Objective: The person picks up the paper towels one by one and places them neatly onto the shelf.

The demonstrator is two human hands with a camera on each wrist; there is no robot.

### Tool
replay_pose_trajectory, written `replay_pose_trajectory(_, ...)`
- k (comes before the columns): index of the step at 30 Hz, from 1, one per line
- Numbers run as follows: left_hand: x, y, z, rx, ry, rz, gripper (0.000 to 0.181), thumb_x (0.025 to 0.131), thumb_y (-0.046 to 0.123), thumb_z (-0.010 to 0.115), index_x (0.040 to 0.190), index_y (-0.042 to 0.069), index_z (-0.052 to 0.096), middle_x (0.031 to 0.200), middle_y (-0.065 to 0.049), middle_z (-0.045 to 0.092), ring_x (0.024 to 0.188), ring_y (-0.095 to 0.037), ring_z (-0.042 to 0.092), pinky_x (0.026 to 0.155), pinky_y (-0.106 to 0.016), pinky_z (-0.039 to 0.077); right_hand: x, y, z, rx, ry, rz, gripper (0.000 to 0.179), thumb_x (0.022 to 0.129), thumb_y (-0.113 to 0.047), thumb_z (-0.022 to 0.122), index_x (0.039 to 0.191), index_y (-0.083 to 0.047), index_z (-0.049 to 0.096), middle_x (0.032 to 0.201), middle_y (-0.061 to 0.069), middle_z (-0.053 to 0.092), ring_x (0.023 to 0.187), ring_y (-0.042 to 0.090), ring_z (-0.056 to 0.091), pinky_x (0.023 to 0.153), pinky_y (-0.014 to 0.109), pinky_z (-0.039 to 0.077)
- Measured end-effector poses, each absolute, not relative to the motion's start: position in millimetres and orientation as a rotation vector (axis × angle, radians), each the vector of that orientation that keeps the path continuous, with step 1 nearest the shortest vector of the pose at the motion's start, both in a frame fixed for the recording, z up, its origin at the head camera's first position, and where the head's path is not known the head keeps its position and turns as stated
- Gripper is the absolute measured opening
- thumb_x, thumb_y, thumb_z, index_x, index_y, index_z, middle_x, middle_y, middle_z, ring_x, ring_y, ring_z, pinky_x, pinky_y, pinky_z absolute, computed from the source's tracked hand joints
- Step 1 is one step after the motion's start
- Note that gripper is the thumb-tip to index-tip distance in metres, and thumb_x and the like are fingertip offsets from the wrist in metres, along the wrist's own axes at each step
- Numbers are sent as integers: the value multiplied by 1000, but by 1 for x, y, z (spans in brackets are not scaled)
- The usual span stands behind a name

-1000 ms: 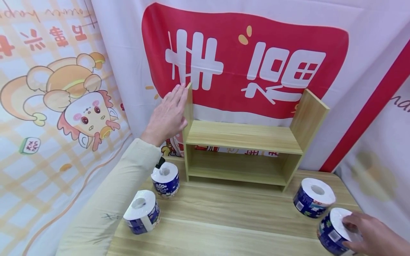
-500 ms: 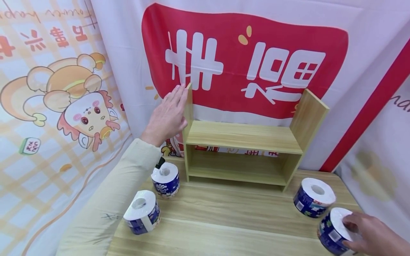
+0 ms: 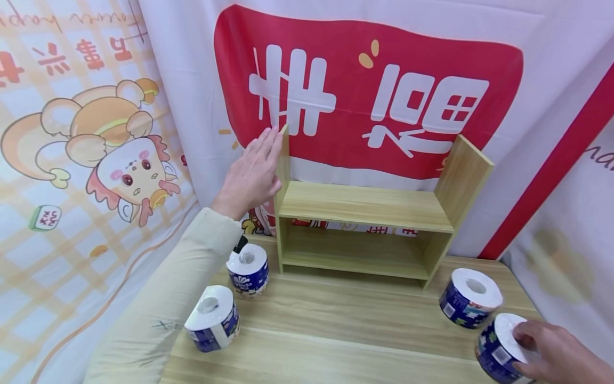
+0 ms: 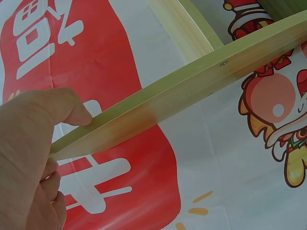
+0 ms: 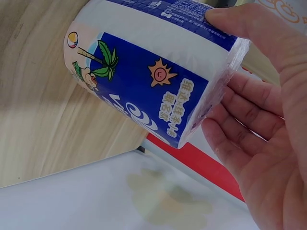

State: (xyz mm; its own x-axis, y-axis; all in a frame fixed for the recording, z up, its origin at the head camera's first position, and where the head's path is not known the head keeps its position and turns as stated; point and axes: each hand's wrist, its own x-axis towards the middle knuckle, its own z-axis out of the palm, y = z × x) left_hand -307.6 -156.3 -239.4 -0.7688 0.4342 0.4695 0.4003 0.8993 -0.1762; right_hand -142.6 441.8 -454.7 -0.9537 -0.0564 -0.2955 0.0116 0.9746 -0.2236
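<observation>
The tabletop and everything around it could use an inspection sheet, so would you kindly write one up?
Surface: wood-grain tabletop, partly hidden by a sleeve.
Job's things: two-tier wooden shelf at the back; rear left toilet roll, front left toilet roll, rear right toilet roll, front right toilet roll.
Clutter: nothing seen.
Left hand: grips the shelf's left side panel near its top.
Right hand: holds the front right toilet roll.
Cables: nothing seen.
Surroundings: printed back cloth; cartoon-printed left cloth.
</observation>
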Motion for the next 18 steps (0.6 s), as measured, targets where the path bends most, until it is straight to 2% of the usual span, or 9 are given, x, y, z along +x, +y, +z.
replay_pose_trajectory(8,-308,-156,-239,-596,-2557,92,93,96,24,69,168,0,16,178,-19,16,165,-36,18,134,-47,25,-145,445,-457,-19,2802,-346,75,67,-52,96,115,1,70,99,0,70,87,15,60,87,48,66)
replay_pose_trajectory(18,-308,-156,-239,-596,-2559,93,93,96,24,69,168,0,15,178,-19,16,166,-36,17,134,-47,25,-143,440,-451,-51,2808,-349,63,72,-44,95,111,-1,72,95,0,70,85,15,60,83,44,67)
